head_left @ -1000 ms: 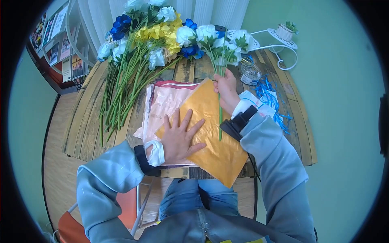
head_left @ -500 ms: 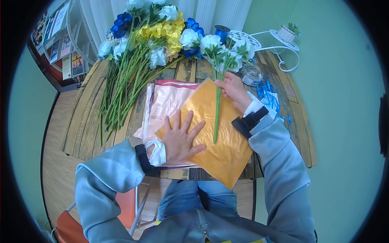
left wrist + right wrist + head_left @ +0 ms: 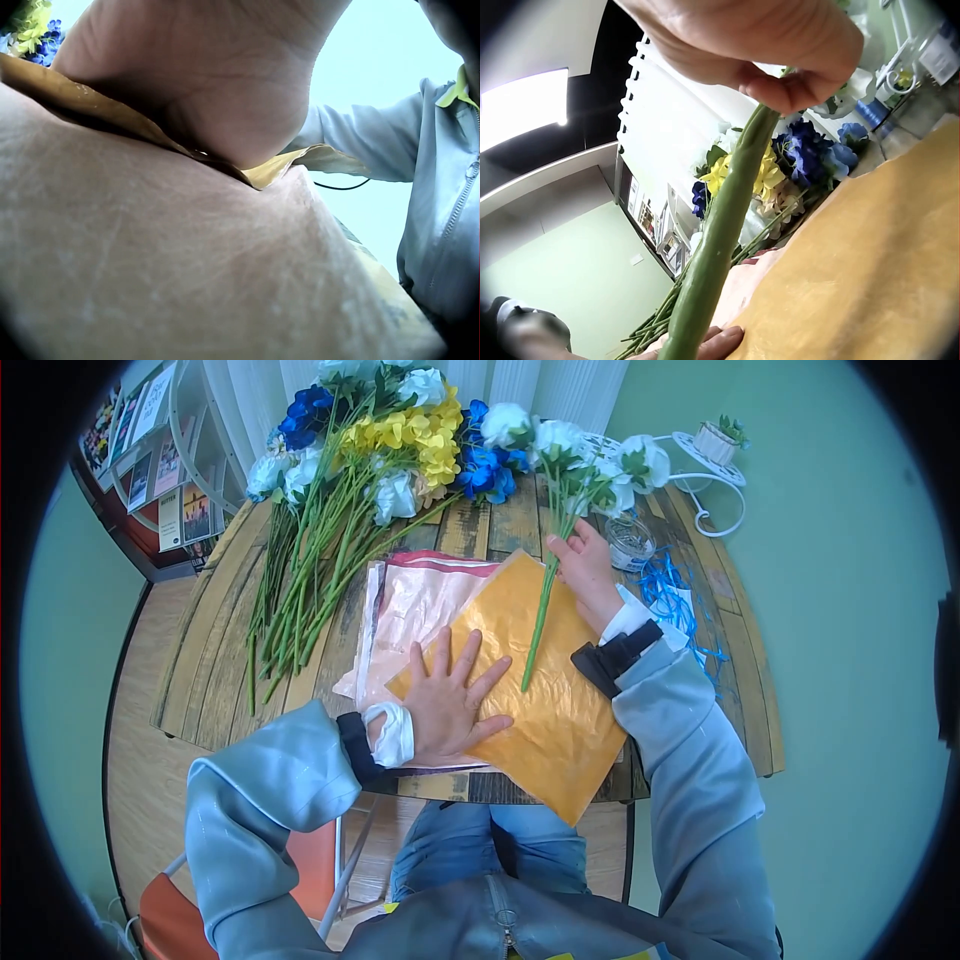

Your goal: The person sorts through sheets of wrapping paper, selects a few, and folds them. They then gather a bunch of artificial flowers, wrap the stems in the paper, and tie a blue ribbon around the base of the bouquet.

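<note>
My right hand [image 3: 588,570] grips a spray of white roses [image 3: 562,445] by its green stem, blooms away from me. The thick stem [image 3: 724,225] slants across the right wrist view, and curled fingers pinch it near the top. Its lower end overlaps the orange wrapping sheet [image 3: 560,730] in the head view. With fingers spread, my left hand [image 3: 445,705] lies flat on that sheet, the palm heel [image 3: 240,120] pressing its edge. Pink wrapping sheets [image 3: 415,595] with a dark red border lie beneath, partly covered.
Long-stemmed white, blue and yellow flowers [image 3: 400,440] lie at the table's back left. Toward the right are a glass jar [image 3: 630,545], tangled blue ribbon [image 3: 668,585] and a white metal stand [image 3: 695,480] with a small potted plant [image 3: 720,438]. A magazine rack [image 3: 175,470] stands beyond the left side.
My right hand has moved slightly right with the rose spray. The stem now leans, blooms to the right and lower end to the left. My left hand stays in place.
</note>
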Action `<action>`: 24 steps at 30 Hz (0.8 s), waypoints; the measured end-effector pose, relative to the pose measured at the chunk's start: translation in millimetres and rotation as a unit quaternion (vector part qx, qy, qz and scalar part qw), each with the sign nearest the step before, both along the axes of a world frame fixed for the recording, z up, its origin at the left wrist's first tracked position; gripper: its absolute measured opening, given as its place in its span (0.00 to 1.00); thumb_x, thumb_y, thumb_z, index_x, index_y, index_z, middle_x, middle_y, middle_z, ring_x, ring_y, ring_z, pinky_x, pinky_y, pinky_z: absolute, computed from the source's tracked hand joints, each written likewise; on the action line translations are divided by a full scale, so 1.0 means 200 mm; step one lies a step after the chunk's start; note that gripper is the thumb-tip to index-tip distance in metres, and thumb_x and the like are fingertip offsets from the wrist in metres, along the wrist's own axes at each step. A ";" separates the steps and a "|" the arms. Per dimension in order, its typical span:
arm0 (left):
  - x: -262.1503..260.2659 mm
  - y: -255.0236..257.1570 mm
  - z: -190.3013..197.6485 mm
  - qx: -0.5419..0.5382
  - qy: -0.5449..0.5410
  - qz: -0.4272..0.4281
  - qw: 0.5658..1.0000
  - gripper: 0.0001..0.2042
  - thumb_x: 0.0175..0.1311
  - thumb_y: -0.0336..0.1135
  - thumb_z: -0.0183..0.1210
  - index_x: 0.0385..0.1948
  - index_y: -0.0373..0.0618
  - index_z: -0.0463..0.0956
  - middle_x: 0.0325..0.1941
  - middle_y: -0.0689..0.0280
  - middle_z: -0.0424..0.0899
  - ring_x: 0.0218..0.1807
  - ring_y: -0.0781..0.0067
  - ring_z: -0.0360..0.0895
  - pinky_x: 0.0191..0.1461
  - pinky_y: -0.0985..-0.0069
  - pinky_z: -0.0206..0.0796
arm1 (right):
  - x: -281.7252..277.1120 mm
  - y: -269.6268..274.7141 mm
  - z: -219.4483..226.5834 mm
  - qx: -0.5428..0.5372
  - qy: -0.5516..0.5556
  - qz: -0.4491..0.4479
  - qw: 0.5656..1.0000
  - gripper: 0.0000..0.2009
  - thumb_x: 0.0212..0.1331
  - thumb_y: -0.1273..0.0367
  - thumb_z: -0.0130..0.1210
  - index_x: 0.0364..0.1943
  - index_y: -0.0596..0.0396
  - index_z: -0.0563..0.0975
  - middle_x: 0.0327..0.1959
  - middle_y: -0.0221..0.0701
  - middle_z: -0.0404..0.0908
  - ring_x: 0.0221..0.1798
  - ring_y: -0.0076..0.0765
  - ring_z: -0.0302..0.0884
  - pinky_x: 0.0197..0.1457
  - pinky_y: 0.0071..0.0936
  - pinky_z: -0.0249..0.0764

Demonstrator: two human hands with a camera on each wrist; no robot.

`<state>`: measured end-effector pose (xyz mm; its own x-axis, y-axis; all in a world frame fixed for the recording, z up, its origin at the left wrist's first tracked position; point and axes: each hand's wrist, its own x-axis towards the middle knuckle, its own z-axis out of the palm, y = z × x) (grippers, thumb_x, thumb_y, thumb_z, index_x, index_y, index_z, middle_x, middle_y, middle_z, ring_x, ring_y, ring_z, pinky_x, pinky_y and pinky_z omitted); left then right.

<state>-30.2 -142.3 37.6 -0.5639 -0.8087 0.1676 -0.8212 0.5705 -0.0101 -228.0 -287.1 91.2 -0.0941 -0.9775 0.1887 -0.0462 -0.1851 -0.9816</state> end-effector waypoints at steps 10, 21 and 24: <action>0.00 0.00 0.00 -0.004 -0.008 0.004 1.000 0.35 0.59 0.68 0.36 0.67 0.62 0.52 0.69 0.48 0.50 0.69 0.34 0.44 0.61 0.32 0.39 | 0.00 -0.08 -0.12 0.171 0.139 0.099 0.970 0.12 0.53 0.71 0.59 0.39 0.60 0.72 0.23 0.28 0.73 0.19 0.22 0.71 0.19 0.20 0.70; 0.02 -0.07 0.15 0.156 -0.062 -0.005 0.986 0.34 0.61 0.67 0.37 0.66 0.61 0.53 0.70 0.51 0.50 0.68 0.36 0.46 0.59 0.33 0.45 | 0.02 0.00 -0.06 0.139 0.154 0.078 0.975 0.21 0.51 0.66 0.63 0.46 0.60 0.69 0.20 0.24 0.69 0.18 0.17 0.68 0.20 0.17 0.69; 0.07 -0.18 0.28 0.266 -0.025 -0.042 0.963 0.30 0.61 0.61 0.43 0.62 0.55 0.61 0.68 0.53 0.55 0.65 0.41 0.56 0.57 0.43 0.56 | 0.00 0.00 -0.07 0.093 0.140 -0.019 0.986 0.42 0.46 0.65 0.65 0.63 0.65 0.53 0.32 0.36 0.70 0.19 0.24 0.71 0.15 0.21 0.68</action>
<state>-16.0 -177.6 94.5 -0.6281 -0.7231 -0.2874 -0.7777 0.5707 0.2637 -228.5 -287.1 77.9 -0.1006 -0.9945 0.0303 -0.3243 0.0040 -0.9460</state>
